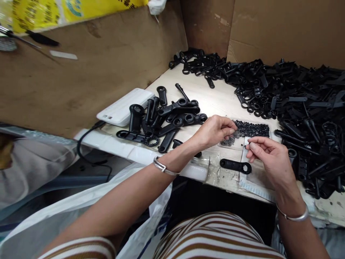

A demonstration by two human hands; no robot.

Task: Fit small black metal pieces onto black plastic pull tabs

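Observation:
My left hand (217, 132) is over the left end of a shallow clear tray (239, 145), its fingertips pinched at the small metal pieces (229, 141); what they hold is too small to name. Small black pieces (252, 128) fill the back and right of that tray. My right hand (262, 151) is just right of the left one, thumb and forefinger together around a tiny dark piece (247, 144). Below and between the hands, a black plastic arm (235, 166) with a round hole at its right end lies flat near the table's front edge, touched by neither hand.
Black arm parts (178, 115) lie in a loose group left of my hands, beside a white box (125, 107) with a black cable (81, 138). A large heap of black parts (302, 93) spreads along the back and right. Cardboard walls (283, 32) stand behind.

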